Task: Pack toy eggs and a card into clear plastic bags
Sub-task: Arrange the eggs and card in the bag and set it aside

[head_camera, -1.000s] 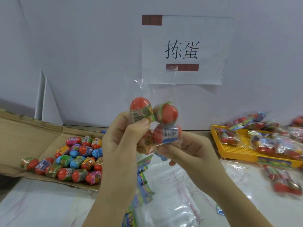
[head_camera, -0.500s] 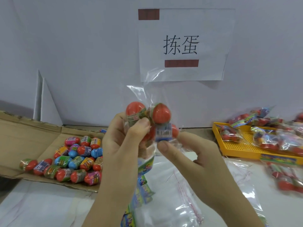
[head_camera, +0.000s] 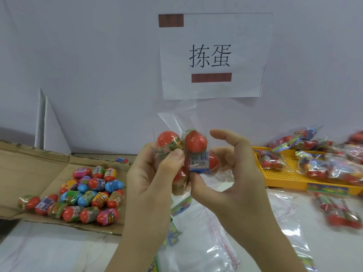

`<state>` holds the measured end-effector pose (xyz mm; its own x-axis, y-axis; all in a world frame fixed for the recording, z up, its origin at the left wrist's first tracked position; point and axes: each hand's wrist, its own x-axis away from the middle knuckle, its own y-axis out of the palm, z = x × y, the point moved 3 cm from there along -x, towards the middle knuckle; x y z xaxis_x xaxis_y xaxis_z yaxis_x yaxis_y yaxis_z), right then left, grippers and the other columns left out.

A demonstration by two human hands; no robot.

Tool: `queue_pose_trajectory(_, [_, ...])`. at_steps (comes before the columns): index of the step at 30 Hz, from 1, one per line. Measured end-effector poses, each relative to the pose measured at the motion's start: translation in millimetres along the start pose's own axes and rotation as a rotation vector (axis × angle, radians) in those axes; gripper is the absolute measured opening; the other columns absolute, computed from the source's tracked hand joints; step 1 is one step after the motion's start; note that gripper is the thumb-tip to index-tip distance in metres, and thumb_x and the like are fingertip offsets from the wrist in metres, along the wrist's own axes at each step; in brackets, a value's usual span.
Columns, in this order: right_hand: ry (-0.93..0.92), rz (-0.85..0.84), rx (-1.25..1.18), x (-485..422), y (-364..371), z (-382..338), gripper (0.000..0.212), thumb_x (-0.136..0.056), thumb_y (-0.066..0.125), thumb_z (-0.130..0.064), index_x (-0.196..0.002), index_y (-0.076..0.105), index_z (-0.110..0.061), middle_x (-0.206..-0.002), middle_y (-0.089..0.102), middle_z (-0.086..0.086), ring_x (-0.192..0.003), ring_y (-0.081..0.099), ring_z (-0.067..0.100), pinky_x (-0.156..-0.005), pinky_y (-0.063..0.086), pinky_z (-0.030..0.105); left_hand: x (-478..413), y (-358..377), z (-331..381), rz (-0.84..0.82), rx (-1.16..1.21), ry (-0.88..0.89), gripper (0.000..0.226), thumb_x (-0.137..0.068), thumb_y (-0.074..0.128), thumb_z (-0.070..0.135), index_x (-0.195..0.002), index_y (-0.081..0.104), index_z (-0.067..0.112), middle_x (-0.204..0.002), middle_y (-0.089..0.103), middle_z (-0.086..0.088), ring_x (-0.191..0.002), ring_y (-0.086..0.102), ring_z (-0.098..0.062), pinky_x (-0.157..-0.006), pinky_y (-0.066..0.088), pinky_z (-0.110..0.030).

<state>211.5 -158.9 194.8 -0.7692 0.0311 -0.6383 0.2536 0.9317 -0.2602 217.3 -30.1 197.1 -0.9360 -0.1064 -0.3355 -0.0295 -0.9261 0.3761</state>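
Toy eggs (head_camera: pixel 196 143) stay bagged, left hand (head_camera: pixel 149 177) pinching them, right hand (head_camera: pixel 235 183) gripping beneath with its index finger now lifted.

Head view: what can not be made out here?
Head view:
- bag: whether a card is inside; left hand and right hand cover its lower part.
- eggs in it: number unclear, same cover.
- packed bags, right edge: blurred, cut off.
- box eggs: labels too small to read.
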Motion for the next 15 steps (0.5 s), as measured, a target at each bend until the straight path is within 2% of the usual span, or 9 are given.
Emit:
queue_pose_trajectory(4, [0.028,-0.150,0.020,-4.3,-8.6,1.1,0.052,-0.071,0.065,-0.040,-0.118,0.043,-0.042,-0.092,0.063,-0.013,-0.082,0.062,0.013,-0.071,0.051,0.022,3.1,3.5,0.2,-0.013,-0.040,0.013,0.021,-0.064,0.068,0.040,-0.076,0.073,0.024,-0.073,0.063,-0.014,-0.066,0.060,-0.020,-0.057,0.055,-0.024])
queue_pose_trajectory(6, [0.015,-0.174,0.030,-5.1,-11.2,1.5,0.050,-0.074,0.062,-0.039,-0.119,0.043,-0.044,-0.092,0.064,-0.013,-0.082,0.063,0.015,-0.069,0.053,0.029,4.5,6.0,0.6,-0.044,-0.043,0.021,0.023,-0.066,0.068,0.040,-0.080,0.074,0.023,-0.073,0.067,-0.013,-0.065,0.063,-0.020,-0.057,0.056,-0.026])
queue_pose_trajectory(9, [0.005,-0.182,0.010,-5.2,-12.4,2.0,0.053,-0.077,0.065,-0.031,-0.123,0.043,-0.047,-0.093,0.065,-0.013,-0.085,0.064,0.015,-0.070,0.054,0.031,5.2,7.4,0.6,-0.042,-0.063,0.039,0.022,-0.067,0.068,0.040,-0.080,0.074,0.024,-0.072,0.068,-0.006,-0.064,0.060,-0.018,-0.056,0.054,-0.025])
queue_pose_trajectory(12, [0.058,-0.189,-0.070,-6.0,-11.4,3.1,0.056,-0.079,0.067,-0.023,-0.125,0.046,-0.048,-0.094,0.069,-0.008,-0.085,0.066,0.018,-0.070,0.056,0.043,4.1,5.5,1.5,-0.002,-0.074,0.056,0.020,-0.065,0.069,0.040,-0.076,0.074,0.025,-0.076,0.061,-0.012,-0.067,0.055,-0.022,-0.057,0.053,-0.028])
queue_pose_trajectory(15, [0.077,-0.206,-0.109,-6.7,-11.2,3.4,0.051,-0.079,0.069,-0.033,-0.125,0.050,-0.043,-0.095,0.070,-0.010,-0.085,0.066,0.016,-0.075,0.054,0.044,3.1,3.8,2.5,0.032,-0.062,0.064,0.018,-0.064,0.069,0.040,-0.074,0.073,0.025,-0.078,0.058,-0.013,-0.066,0.055,-0.021,-0.059,0.053,-0.028])
